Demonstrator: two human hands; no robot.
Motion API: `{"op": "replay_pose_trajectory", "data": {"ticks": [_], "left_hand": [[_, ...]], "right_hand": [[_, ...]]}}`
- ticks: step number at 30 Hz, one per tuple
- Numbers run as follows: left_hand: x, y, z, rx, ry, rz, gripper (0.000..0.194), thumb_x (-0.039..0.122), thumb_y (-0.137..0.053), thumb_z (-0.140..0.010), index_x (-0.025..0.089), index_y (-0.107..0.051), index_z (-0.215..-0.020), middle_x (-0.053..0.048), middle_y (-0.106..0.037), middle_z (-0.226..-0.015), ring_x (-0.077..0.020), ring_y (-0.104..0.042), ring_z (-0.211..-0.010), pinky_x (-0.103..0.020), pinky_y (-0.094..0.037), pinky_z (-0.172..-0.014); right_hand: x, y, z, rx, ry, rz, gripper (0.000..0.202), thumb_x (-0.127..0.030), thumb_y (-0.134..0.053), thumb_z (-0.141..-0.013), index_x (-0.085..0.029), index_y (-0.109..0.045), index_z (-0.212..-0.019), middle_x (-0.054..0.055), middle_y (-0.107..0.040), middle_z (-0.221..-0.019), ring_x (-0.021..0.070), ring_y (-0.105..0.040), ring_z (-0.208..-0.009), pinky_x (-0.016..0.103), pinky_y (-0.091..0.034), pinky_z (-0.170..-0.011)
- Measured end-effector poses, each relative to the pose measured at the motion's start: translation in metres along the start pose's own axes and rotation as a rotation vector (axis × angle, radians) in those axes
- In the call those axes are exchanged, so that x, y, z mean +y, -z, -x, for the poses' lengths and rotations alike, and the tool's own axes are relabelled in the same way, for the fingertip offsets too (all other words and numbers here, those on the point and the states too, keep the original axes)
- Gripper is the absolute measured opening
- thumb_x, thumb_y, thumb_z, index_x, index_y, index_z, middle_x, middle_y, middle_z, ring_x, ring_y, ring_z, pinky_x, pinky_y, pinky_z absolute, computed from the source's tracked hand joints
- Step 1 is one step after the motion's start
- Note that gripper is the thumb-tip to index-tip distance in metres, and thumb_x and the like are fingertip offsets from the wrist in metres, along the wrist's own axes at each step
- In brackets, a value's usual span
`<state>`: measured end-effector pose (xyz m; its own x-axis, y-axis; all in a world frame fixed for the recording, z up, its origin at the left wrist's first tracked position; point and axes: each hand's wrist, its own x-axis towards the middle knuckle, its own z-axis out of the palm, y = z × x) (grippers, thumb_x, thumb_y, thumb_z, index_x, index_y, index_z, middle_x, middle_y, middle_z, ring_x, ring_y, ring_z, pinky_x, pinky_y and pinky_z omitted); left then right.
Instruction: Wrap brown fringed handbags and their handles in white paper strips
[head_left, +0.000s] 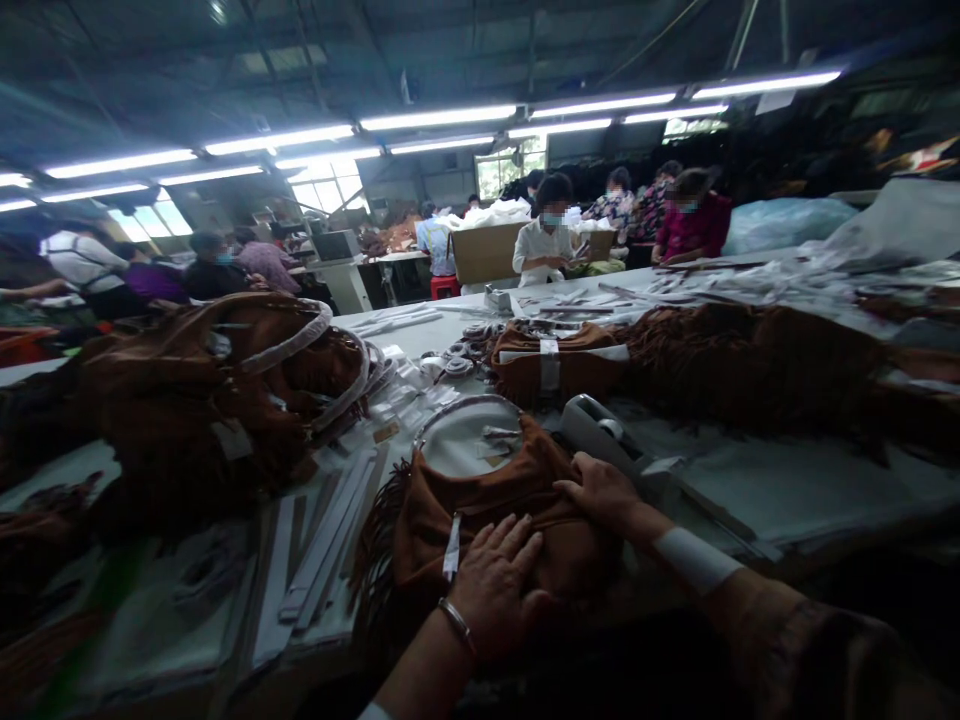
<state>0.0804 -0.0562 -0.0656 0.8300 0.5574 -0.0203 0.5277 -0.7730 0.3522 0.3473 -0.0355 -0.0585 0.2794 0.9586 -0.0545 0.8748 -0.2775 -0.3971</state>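
On the tabletop, a brown bag, its handle already wrapped, lies under the outspread, empty fingers of the left hand, the grip of the right hand unclear

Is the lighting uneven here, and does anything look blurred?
In the head view, the tube lights and windows glare white; the brown bag, left hand and right hand sit in dimmer light; the lower-left corner looks dark and smeared.
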Motion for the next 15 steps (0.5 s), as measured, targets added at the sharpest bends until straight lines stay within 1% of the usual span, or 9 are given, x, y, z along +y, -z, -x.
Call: {"op": "replay_pose_trajectory", "data": {"ticks": [2,4,5,9,11,13,15], "left_hand": [[-0.002,-0.002,-0.001,0.008,-0.013,0.01,0.067,0.06,-0.042,-0.096,0.032,-0.028,-0.155,-0.001,-0.021,-0.164,-0.0271,-0.022,-0.151,-0.053,-0.022,-0.123],[-0.004,-0.003,-0.001,0.018,-0.026,0.011,0.067,0.06,-0.043,-0.096,0.033,-0.028,-0.155,-0.001,-0.022,-0.164,-0.0277,-0.023,-0.151,-0.053,-0.023,-0.122],[-0.005,-0.003,-0.001,0.026,-0.027,0.007,0.068,0.059,-0.044,-0.095,0.033,-0.028,-0.155,-0.001,-0.022,-0.164,-0.0282,-0.023,-0.151,-0.054,-0.023,-0.122],[-0.004,-0.003,0.0,0.041,-0.015,-0.004,0.067,0.058,-0.048,-0.095,0.033,-0.03,-0.155,-0.001,-0.022,-0.164,-0.029,-0.024,-0.15,-0.054,-0.025,-0.122],[-0.003,-0.002,0.0,0.034,-0.008,0.0,0.067,0.058,-0.047,-0.095,0.033,-0.031,-0.154,-0.001,-0.023,-0.164,-0.0287,-0.024,-0.15,-0.053,-0.024,-0.122],[-0.003,-0.002,0.0,0.033,-0.009,0.004,0.067,0.059,-0.047,-0.094,0.034,-0.032,-0.154,-0.001,-0.023,-0.164,-0.0285,-0.024,-0.15,-0.053,-0.024,-0.122],[-0.004,-0.002,0.001,0.036,-0.021,0.008,0.067,0.059,-0.048,-0.094,0.034,-0.032,-0.154,-0.001,-0.023,-0.164,-0.0285,-0.024,-0.15,-0.053,-0.024,-0.122]], "right_hand": [[0.002,0.005,-0.007,-0.024,-0.076,-0.103,0.038,-0.054,-0.056,-0.092,-0.017,-0.064,-0.088,0.008,-0.072,-0.088,0.0196,-0.066,-0.081,0.025,-0.037,-0.062],[0.005,0.008,-0.013,-0.032,-0.115,-0.134,0.041,-0.052,-0.05,-0.095,-0.015,-0.066,-0.088,0.009,-0.073,-0.089,0.0184,-0.066,-0.08,0.025,-0.038,-0.063],[0.005,0.008,-0.016,-0.035,-0.114,-0.125,0.04,-0.05,-0.051,-0.094,-0.015,-0.068,-0.088,0.009,-0.073,-0.089,0.0181,-0.066,-0.08,0.025,-0.039,-0.063],[-0.003,0.007,-0.022,-0.084,-0.047,-0.066,0.024,-0.04,-0.067,-0.082,-0.017,-0.072,-0.084,0.006,-0.074,-0.086,0.0179,-0.067,-0.079,0.024,-0.039,-0.063],[-0.013,0.006,-0.021,-0.084,-0.015,-0.009,0.017,-0.032,-0.07,-0.078,-0.016,-0.071,-0.085,0.007,-0.074,-0.087,0.0197,-0.067,-0.082,0.025,-0.038,-0.064],[-0.022,0.007,-0.017,-0.055,0.013,0.061,0.017,-0.023,-0.066,-0.079,-0.015,-0.068,-0.094,0.01,-0.073,-0.092,0.022,-0.068,-0.086,0.026,-0.038,-0.066],[-0.026,0.008,-0.013,-0.015,0.044,0.125,0.023,-0.014,-0.057,-0.083,-0.014,-0.063,-0.105,0.012,-0.072,-0.098,0.0225,-0.068,-0.091,0.027,-0.038,-0.069]]}}
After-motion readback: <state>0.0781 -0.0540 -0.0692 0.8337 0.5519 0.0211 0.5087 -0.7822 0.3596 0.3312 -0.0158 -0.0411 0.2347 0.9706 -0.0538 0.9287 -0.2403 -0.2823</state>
